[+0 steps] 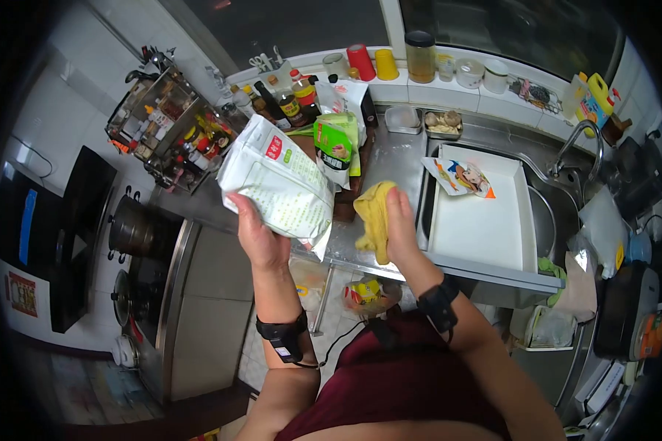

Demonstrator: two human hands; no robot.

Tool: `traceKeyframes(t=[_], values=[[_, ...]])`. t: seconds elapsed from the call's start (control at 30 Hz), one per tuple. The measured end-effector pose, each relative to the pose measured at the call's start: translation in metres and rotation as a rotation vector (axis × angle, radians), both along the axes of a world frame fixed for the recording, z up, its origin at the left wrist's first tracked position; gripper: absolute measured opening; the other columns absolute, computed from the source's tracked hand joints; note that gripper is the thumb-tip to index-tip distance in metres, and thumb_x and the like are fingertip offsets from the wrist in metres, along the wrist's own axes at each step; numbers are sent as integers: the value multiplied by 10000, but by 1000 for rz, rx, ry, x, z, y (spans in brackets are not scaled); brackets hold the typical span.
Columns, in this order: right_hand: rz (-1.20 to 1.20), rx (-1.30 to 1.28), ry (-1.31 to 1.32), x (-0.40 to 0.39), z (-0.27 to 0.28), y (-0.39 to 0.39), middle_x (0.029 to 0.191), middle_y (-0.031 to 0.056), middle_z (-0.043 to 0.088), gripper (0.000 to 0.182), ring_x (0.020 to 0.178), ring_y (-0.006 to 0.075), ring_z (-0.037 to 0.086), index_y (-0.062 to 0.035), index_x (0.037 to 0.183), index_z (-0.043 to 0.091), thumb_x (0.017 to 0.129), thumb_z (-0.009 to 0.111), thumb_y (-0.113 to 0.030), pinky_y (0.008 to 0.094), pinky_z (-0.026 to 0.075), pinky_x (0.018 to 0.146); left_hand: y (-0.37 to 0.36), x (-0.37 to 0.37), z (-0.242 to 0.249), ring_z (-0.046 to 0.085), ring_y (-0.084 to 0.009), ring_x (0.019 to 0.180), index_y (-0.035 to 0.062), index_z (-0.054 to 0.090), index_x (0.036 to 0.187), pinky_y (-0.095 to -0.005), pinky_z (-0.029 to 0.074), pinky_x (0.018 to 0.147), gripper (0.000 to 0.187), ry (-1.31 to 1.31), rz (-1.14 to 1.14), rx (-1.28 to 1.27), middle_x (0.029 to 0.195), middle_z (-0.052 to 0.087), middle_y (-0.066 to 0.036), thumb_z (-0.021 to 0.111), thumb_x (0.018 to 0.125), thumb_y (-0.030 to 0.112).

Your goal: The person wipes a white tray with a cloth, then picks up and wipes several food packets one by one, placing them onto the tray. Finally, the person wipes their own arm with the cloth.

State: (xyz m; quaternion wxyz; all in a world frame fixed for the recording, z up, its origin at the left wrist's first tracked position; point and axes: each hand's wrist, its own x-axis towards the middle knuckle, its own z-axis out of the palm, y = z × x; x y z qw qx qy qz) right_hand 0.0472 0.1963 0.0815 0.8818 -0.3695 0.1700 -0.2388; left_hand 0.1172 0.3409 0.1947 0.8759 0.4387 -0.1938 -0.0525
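Note:
My left hand (261, 237) grips a large white paper-like bag (287, 195) with green print and a red label, lifted over the counter's front edge. In my right hand (401, 228) is a crumpled yellow cloth (376, 217), held just above the steel counter (391, 158). Behind the white bag stands a green and white food packet (335, 151). To the right of the cloth, a small white and orange packet (460, 178) lies in a white rectangular tray (493, 235) set over the sink.
Sauce bottles (290, 106) crowd the back left of the counter. A faucet (582, 140) rises at the sink's right. Two small containers, one holding pale pieces (443, 123), sit by the back wall. At left are a pot (136, 228) and a spice rack (162, 121).

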Motion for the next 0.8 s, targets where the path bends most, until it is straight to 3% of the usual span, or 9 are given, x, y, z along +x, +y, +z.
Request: traceKeyframes(t=[0.07, 0.13, 0.23, 0.33, 0.37, 0.5, 0.57, 0.67, 0.8], values=[[-44, -35, -262, -5, 18, 10, 1014, 61, 571, 349, 882, 135, 553, -24, 1116, 494, 978, 390, -328, 273, 448, 777, 1, 4, -9, 499, -279, 1170, 26, 334, 1345, -411, 417, 969, 589, 7, -17, 76, 1322, 453, -136, 304, 961, 471], [-4, -532, -386, 0, 29, 12, 1004, 76, 532, 305, 950, 165, 500, -5, 1050, 519, 967, 412, -279, 268, 370, 866, -4, 4, -16, 484, -261, 1184, 32, 343, 1341, -398, 383, 1001, 581, 4, -77, 97, 1316, 458, -125, 278, 966, 470], [-73, -1219, -342, 13, 65, 19, 961, 157, 578, 288, 940, 293, 535, 0, 1030, 577, 875, 542, -241, 366, 373, 867, -13, -6, -23, 452, -236, 1209, 33, 347, 1340, -375, 341, 1030, 579, -59, -180, 147, 1309, 462, -115, 243, 971, 468], [-297, -1436, -472, 23, 90, 30, 935, 158, 600, 276, 934, 312, 546, -15, 1017, 606, 848, 572, -232, 412, 380, 842, -15, -9, -22, 456, -238, 1202, 27, 356, 1329, -371, 357, 1015, 611, 36, -156, 132, 1303, 459, -113, 240, 960, 500], [-255, -1346, -491, 22, 82, 36, 881, 148, 611, 261, 860, 315, 573, -29, 1015, 619, 836, 579, -215, 413, 397, 805, -13, -8, -21, 458, -238, 1199, 27, 356, 1329, -373, 358, 1014, 619, 22, -158, 130, 1301, 460, -113, 237, 958, 507], [-29, -1313, -491, 3, 61, 40, 947, 165, 600, 221, 894, 361, 565, 1, 1001, 598, 812, 575, -110, 450, 407, 821, -2, -4, -21, 471, -236, 1184, 22, 353, 1330, -375, 362, 1011, 649, 80, -147, 74, 1298, 461, -113, 219, 949, 530], [-88, -1359, -545, 9, 57, 40, 933, 158, 596, 234, 889, 361, 560, -2, 1011, 591, 835, 558, -152, 441, 402, 830, -11, -11, -11, 480, -233, 1174, 15, 353, 1335, -367, 362, 1011, 677, 19, -49, -2, 1304, 460, -109, 205, 942, 546], [-146, -1378, -493, 23, 72, 41, 863, 146, 603, 273, 852, 342, 571, -27, 1022, 595, 867, 525, -241, 440, 378, 848, 8, 4, -33, 472, -229, 1183, 23, 342, 1349, -361, 357, 1014, 684, -47, -169, 222, 1326, 444, -101, 204, 939, 552], [-129, -1435, -526, 28, 94, 42, 854, 133, 612, 341, 863, 348, 564, -41, 1057, 596, 897, 472, -316, 467, 336, 888, -1, -7, -11, 465, -225, 1191, 16, 360, 1337, -355, 355, 1015, 764, -35, -44, 118, 1317, 456, -107, 198, 904, 624]])
